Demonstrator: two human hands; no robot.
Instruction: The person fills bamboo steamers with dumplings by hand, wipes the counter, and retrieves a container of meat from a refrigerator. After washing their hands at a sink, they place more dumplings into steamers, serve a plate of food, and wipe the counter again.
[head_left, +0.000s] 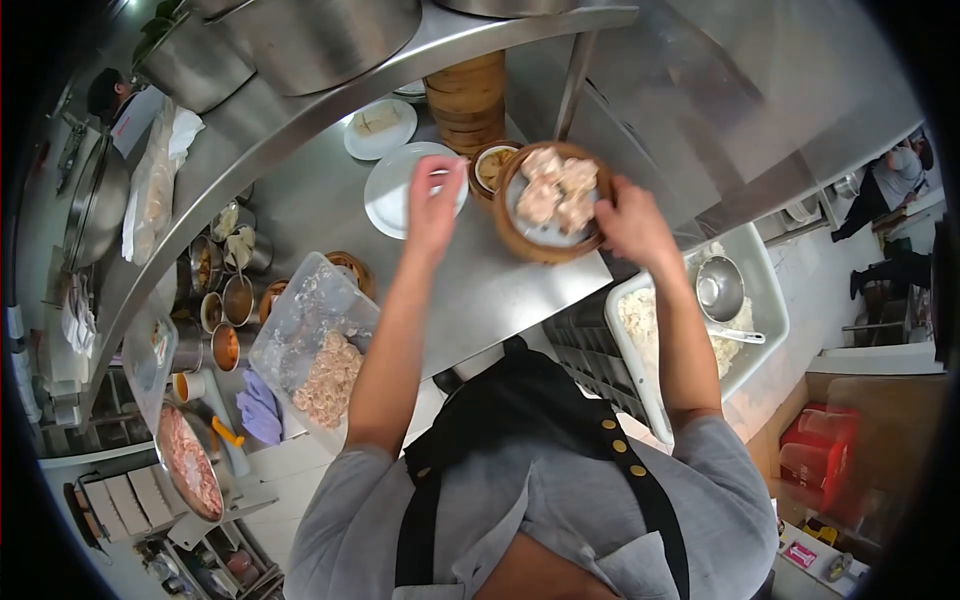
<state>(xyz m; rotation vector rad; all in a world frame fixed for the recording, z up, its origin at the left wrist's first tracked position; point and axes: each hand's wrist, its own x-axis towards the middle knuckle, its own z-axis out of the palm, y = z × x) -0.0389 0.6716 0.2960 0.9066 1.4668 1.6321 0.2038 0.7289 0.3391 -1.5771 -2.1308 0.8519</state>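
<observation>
Bamboo steamer (545,250) sits in our right hand (637,228), lifted toward the counter's (480,310) right-hand corner, with four pale lumps of food (538,202) grouped on its lined base. We grip the rim from the right, thumb lying over the edge and fingers around the outer wall, probably so that the load stays clear of our skin. The steamer looks slightly tilted; whether any part of its underside touches the metal, we cannot tell.

Our left hand (432,208) hovers over the white plate (390,190), fingers bent and the thumb near them. It is blurred, so we cannot tell whether the fingertips pinch anything. Just left of the steamer is a small bowl (493,168), and behind that rises the steamer stack (467,92), close at hand, perhaps to save reaching.

The tightest edges are forward: the metal post (575,88) stands just behind the steamer, and the overhead shelf (300,110) curves across our far left. To the right the counter drops away beside the white tub (778,315). Our easiest room for moving seems to be back toward our apron (500,410), between our forearms.
</observation>
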